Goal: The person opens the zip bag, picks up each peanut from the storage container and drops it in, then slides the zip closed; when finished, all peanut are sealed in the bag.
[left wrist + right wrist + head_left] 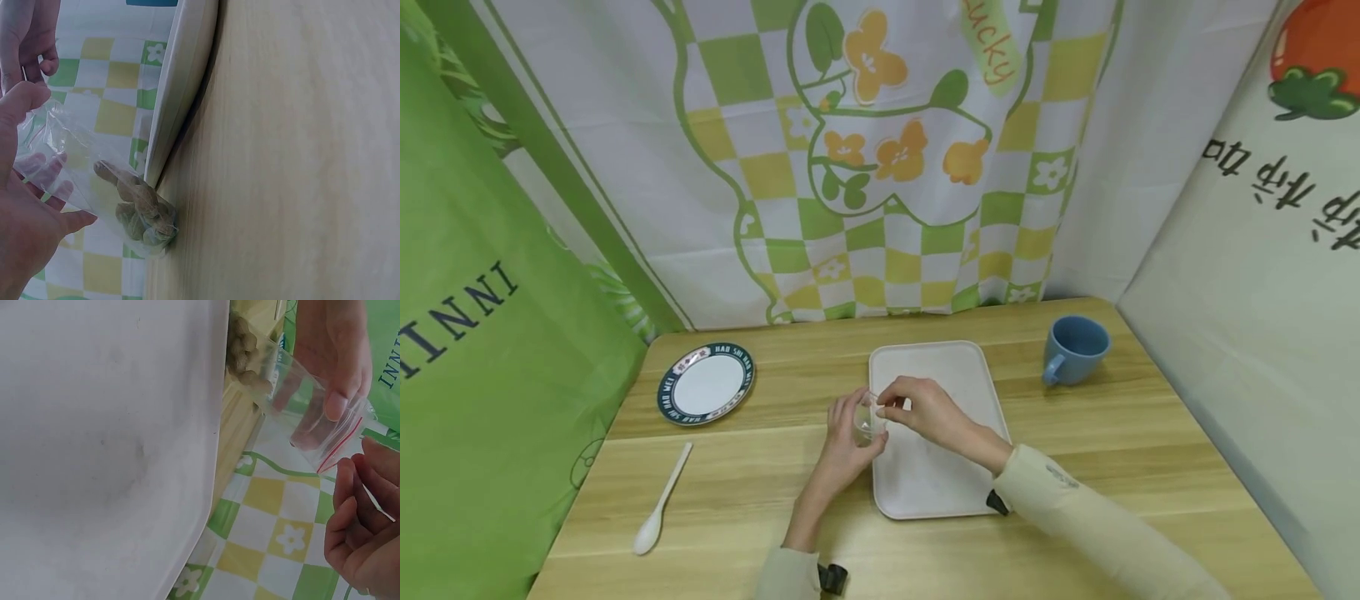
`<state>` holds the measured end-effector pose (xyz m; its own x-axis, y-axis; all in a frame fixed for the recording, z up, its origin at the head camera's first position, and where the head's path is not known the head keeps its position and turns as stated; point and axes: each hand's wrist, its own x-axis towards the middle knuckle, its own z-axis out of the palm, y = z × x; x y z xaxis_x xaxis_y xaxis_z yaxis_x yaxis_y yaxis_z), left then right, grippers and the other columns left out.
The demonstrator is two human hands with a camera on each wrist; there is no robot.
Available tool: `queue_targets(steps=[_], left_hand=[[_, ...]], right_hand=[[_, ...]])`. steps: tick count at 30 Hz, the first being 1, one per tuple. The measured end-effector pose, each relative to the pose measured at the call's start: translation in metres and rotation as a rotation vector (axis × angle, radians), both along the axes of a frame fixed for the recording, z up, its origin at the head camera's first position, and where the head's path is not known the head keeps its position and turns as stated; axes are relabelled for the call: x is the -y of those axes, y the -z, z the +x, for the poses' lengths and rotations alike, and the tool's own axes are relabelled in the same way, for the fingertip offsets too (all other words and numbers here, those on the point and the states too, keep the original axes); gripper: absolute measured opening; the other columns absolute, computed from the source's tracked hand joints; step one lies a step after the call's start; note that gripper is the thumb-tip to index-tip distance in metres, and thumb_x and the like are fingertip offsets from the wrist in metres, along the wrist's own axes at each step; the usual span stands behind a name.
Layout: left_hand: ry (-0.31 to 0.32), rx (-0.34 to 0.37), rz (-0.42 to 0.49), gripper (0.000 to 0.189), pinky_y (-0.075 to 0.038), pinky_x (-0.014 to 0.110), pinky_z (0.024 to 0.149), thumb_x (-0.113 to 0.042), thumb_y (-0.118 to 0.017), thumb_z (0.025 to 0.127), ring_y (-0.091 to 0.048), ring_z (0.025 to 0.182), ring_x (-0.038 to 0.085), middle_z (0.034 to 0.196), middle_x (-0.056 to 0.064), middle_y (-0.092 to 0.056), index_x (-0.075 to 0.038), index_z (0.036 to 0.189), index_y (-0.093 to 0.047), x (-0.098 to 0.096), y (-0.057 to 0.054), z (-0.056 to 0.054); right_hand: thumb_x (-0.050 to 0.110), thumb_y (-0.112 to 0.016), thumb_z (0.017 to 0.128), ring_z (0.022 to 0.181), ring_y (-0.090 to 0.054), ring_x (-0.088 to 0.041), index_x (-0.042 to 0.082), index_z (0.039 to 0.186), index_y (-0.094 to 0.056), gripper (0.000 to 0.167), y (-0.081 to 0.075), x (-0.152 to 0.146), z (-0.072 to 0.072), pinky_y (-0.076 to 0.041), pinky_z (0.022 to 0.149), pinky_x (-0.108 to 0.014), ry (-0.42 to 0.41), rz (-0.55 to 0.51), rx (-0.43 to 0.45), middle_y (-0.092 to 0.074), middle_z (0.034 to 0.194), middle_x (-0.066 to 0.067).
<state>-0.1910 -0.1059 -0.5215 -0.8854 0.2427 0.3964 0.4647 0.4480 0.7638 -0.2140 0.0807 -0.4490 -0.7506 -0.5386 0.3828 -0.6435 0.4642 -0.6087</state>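
Note:
A clear zip-lock bag with a red line near its mouth is held between both hands. Knobbly brown pieces that look like unshelled peanuts lie in its lower end. My left hand grips the bag's side, its thumb over the plastic and other fingers behind it. At the mouth, my right hand pinches the edge with thumb and forefinger. In the head view the bag is small and partly covered by the hands. Both hands are over the left edge of a pale rectangular tray.
On the wooden table, a plate with a dark patterned rim lies at the back left. In front of it is a white spoon. A blue mug stands at the back right. Printed curtains hang behind the table.

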Motion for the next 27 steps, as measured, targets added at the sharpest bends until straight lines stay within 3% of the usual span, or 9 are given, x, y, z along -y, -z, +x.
queue_targets(steps=[2,6,13,15,20,23,27], left_hand=[[0.000,-0.001,0.006,0.073,-0.038,0.050,0.098,-0.012,-0.073,0.078,-0.039,0.116,0.036,0.121,0.013,-0.046,0.000,0.140,-0.038,0.001,0.000,0.000],[-0.015,-0.027,0.021,0.071,-0.037,0.050,0.097,-0.011,-0.075,0.077,-0.040,0.115,0.035,0.120,0.013,-0.047,0.000,0.138,-0.040,0.003,0.001,-0.001],[-0.068,-0.050,0.016,0.078,-0.037,0.050,0.099,-0.014,-0.082,0.072,-0.040,0.117,0.030,0.119,0.010,-0.047,-0.003,0.136,-0.040,0.007,0.000,0.001],[-0.067,-0.026,0.016,0.082,-0.036,0.051,0.100,-0.019,-0.084,0.072,-0.037,0.119,0.030,0.121,0.011,-0.046,-0.003,0.138,-0.038,0.009,-0.002,0.002],[-0.109,0.126,0.049,0.089,-0.034,0.056,0.103,-0.029,-0.083,0.074,-0.034,0.126,0.032,0.130,0.009,-0.042,-0.009,0.145,-0.033,0.020,-0.010,0.014],[-0.137,0.164,0.147,0.075,-0.030,0.055,0.107,-0.025,-0.077,0.081,-0.037,0.127,0.032,0.131,0.010,-0.043,-0.011,0.144,-0.037,0.031,-0.016,0.023],[-0.144,0.059,0.303,0.042,-0.038,0.040,0.106,-0.010,-0.065,0.090,-0.050,0.119,0.028,0.122,0.015,-0.056,-0.002,0.129,-0.053,0.047,-0.023,0.031]], right_hand=[[0.014,-0.071,0.086,0.068,-0.055,-0.004,0.010,0.084,-0.071,0.005,0.000,0.000,0.002,-0.047,0.061,-0.020,0.032,0.015,-0.022,-0.064,0.077,0.006],[0.024,-0.071,0.087,0.059,-0.047,0.000,0.016,0.073,-0.067,0.016,0.000,0.002,0.009,-0.041,0.051,-0.018,0.060,0.074,-0.037,-0.059,0.068,0.010],[0.033,-0.075,0.082,0.061,-0.050,-0.003,0.017,0.075,-0.069,0.018,0.001,0.011,0.017,-0.041,0.051,-0.017,0.106,0.165,-0.068,-0.060,0.072,0.009],[0.031,-0.076,0.082,0.063,-0.051,-0.004,0.017,0.077,-0.071,0.016,0.002,0.014,0.017,-0.041,0.052,-0.017,0.115,0.175,-0.079,-0.061,0.073,0.008],[0.021,-0.075,0.083,0.065,-0.054,-0.004,0.013,0.082,-0.073,0.008,0.004,0.015,0.018,-0.043,0.053,-0.017,0.087,0.164,-0.070,-0.062,0.075,0.007],[0.019,-0.073,0.085,0.067,-0.055,-0.004,0.012,0.085,-0.073,0.006,0.004,0.012,0.017,-0.044,0.056,-0.017,0.063,0.120,-0.043,-0.063,0.076,0.007],[0.018,-0.071,0.086,0.069,-0.055,-0.003,0.013,0.086,-0.073,0.005,0.003,0.007,0.013,-0.046,0.060,-0.019,0.033,0.031,-0.015,-0.062,0.077,0.007]])
